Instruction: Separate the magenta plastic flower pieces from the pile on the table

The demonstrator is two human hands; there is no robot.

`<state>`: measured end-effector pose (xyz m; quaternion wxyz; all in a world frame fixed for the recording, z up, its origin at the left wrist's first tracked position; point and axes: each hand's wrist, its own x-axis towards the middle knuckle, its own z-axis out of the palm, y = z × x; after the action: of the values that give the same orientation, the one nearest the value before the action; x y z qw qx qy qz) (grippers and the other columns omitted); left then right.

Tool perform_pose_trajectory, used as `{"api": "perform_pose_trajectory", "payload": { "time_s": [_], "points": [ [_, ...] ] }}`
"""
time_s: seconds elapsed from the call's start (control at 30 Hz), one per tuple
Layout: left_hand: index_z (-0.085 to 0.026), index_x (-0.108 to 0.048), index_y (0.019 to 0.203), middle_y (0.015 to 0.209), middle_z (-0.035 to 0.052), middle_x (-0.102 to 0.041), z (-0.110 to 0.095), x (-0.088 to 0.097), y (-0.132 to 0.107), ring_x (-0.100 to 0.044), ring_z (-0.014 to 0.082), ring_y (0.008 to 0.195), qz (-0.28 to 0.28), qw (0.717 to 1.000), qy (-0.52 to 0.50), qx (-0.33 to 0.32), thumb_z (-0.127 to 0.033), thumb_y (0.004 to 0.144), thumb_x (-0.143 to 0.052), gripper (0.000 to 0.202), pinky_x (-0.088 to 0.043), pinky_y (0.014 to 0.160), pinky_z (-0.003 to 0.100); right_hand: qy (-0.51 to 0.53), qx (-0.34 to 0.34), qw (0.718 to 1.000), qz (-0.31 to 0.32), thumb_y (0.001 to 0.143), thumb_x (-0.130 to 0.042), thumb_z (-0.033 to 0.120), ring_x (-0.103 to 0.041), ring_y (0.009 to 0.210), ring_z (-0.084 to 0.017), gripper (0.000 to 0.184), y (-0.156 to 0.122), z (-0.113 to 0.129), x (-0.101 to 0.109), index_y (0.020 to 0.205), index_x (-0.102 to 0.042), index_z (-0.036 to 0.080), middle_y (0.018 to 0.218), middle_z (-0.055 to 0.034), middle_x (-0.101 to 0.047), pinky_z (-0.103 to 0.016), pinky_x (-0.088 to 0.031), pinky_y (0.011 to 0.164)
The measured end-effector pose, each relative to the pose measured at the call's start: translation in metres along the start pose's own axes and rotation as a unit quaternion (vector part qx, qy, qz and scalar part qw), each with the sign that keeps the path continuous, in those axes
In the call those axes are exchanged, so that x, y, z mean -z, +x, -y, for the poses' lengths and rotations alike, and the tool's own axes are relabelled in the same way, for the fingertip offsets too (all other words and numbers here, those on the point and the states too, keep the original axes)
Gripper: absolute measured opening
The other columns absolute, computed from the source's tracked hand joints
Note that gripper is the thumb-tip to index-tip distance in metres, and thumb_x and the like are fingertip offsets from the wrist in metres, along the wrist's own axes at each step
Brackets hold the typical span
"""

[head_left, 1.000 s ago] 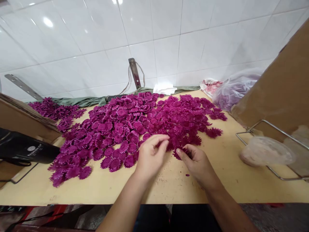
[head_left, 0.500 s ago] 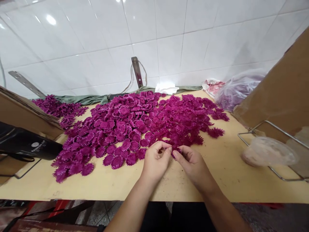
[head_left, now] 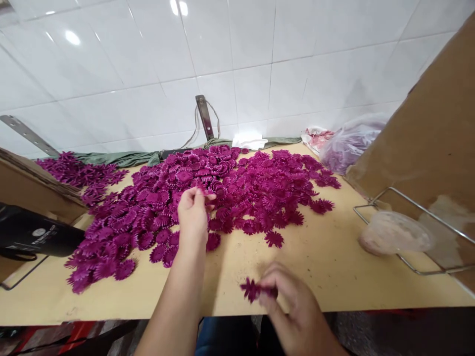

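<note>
My left hand (head_left: 193, 212) reaches over a wide pile of purple artificial flower pieces (head_left: 185, 175), its thumb and fingers pinched together. Something purple shows at the fingertips, but against the pile I cannot make it out. Near the front edge of the table, my right hand (head_left: 293, 306) is smeared by motion. Between its thumb and fingers is a purple flower piece (head_left: 252, 290) with pointed petals, held clear of the pile. A single loose flower piece (head_left: 274, 239) lies on the table between my right hand and the pile.
A black cup (head_left: 40, 231) lies at the left beside a cardboard box (head_left: 33, 183). On the right are a clear plastic container (head_left: 397, 232), a wire frame (head_left: 426, 210), a large cardboard box (head_left: 419, 128) and a plastic bag (head_left: 351, 146). Behind stands a tiled wall (head_left: 252, 94).
My hands, together at the pile's front edge before, have parted. The left moved up and left over the pile; the right came down towards the table's front edge with a flower piece.
</note>
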<state>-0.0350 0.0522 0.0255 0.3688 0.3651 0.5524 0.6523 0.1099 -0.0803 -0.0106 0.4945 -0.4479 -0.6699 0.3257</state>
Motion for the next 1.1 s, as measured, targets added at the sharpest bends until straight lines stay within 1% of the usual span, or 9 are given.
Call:
{"api": "perform_pose_trajectory", "payload": {
  "time_s": [0.1,0.17,0.23,0.37,0.47,0.53,0.8,0.97,1.1],
  "points": [
    [-0.017,-0.053,0.082,0.083,0.003,-0.057,0.003,-0.009,0.004,-0.06,0.0164,0.083,0.099,0.986,0.113,-0.065,-0.014,0.068,-0.058,0.016,-0.049,0.073,0.031,0.013,-0.048,0.998,-0.025,0.08,-0.05,0.021,-0.058,0.074,-0.017,0.009,0.01,-0.004,0.014,0.08,-0.06,0.02,0.08,-0.0045,-0.06,-0.028,-0.048,0.065],
    [-0.016,-0.055,0.093,0.104,0.0089,-0.054,0.009,-0.013,-0.001,-0.055,0.0205,0.101,0.102,0.969,0.187,-0.125,-0.007,0.064,-0.058,0.031,-0.046,0.084,0.036,0.033,-0.067,0.996,-0.038,0.079,-0.053,0.024,-0.058,0.08,-0.018,0.011,0.02,-0.006,0.022,0.084,-0.062,0.02,0.085,-0.0051,-0.061,-0.029,-0.048,0.07],
    [-0.016,-0.056,0.101,0.113,0.011,-0.051,0.014,-0.011,-0.011,-0.052,0.0219,0.106,0.108,0.948,0.234,-0.185,-0.005,0.066,-0.056,0.036,-0.043,0.089,0.039,0.068,-0.103,0.992,-0.029,0.079,-0.054,0.027,-0.059,0.076,-0.017,0.013,0.027,-0.009,0.025,0.084,-0.063,0.02,0.08,-0.0039,-0.063,-0.029,-0.049,0.07],
    [-0.019,-0.062,0.09,0.089,0.0056,-0.063,0.016,0.004,-0.045,-0.059,0.0184,0.087,0.227,0.92,0.231,-0.22,-0.016,0.08,-0.049,0.016,-0.046,0.082,0.035,0.128,-0.172,0.976,-0.026,0.079,-0.054,0.033,-0.059,0.068,-0.015,0.017,0.031,-0.022,0.022,0.082,-0.062,0.018,0.074,-0.0024,-0.064,-0.028,-0.048,0.064],
    [-0.019,-0.065,0.082,0.083,0.0049,-0.064,0.015,0.013,-0.071,-0.059,0.0175,0.081,0.305,0.906,0.209,-0.204,-0.021,0.078,-0.055,0.011,-0.047,0.074,0.031,0.118,-0.176,0.976,-0.058,0.078,-0.054,0.036,-0.056,0.066,-0.015,0.02,0.033,-0.03,0.016,0.075,-0.058,0.017,0.069,-0.0016,-0.06,-0.027,-0.046,0.063],
    [-0.019,-0.066,0.082,0.082,0.0052,-0.065,0.016,0.015,-0.081,-0.059,0.0176,0.08,0.326,0.908,0.2,-0.172,-0.022,0.074,-0.061,0.01,-0.046,0.074,0.03,0.098,-0.179,0.976,-0.071,0.077,-0.054,0.038,-0.05,0.06,-0.013,0.023,0.035,-0.031,0.013,0.067,-0.054,0.018,0.062,0.0004,-0.054,-0.025,-0.042,0.056],
    [-0.015,-0.064,0.074,0.069,0.0026,-0.063,0.02,0.014,-0.077,-0.055,0.0146,0.067,0.342,0.935,0.063,0.066,-0.025,0.068,-0.062,0.011,-0.043,0.065,0.026,0.1,-0.181,0.975,-0.077,0.071,-0.06,0.039,-0.034,0.052,-0.009,0.031,0.04,-0.028,0.005,0.056,-0.041,0.02,0.053,0.0056,-0.036,-0.023,-0.032,0.049],
    [-0.016,-0.057,0.059,0.058,-0.0007,-0.056,0.023,0.013,-0.081,-0.048,0.0129,0.059,0.297,0.949,0.09,0.058,-0.02,0.065,-0.062,0.009,-0.038,0.059,0.025,0.129,-0.178,0.974,-0.049,0.072,-0.057,0.042,-0.035,0.053,-0.01,0.031,0.04,-0.025,-0.001,0.057,-0.041,0.02,0.055,0.0049,-0.037,-0.023,-0.032,0.048],
    [-0.017,-0.054,0.059,0.055,-0.0031,-0.052,0.03,0.017,-0.067,-0.045,0.0111,0.056,0.213,0.975,0.051,0.038,-0.021,0.063,-0.061,0.009,-0.036,0.056,0.023,0.046,-0.14,0.987,-0.067,0.074,-0.057,0.034,-0.034,0.05,-0.009,0.03,0.032,-0.012,-0.01,0.056,-0.036,0.021,0.052,0.006,-0.034,-0.023,-0.031,0.047]
  ]
}}
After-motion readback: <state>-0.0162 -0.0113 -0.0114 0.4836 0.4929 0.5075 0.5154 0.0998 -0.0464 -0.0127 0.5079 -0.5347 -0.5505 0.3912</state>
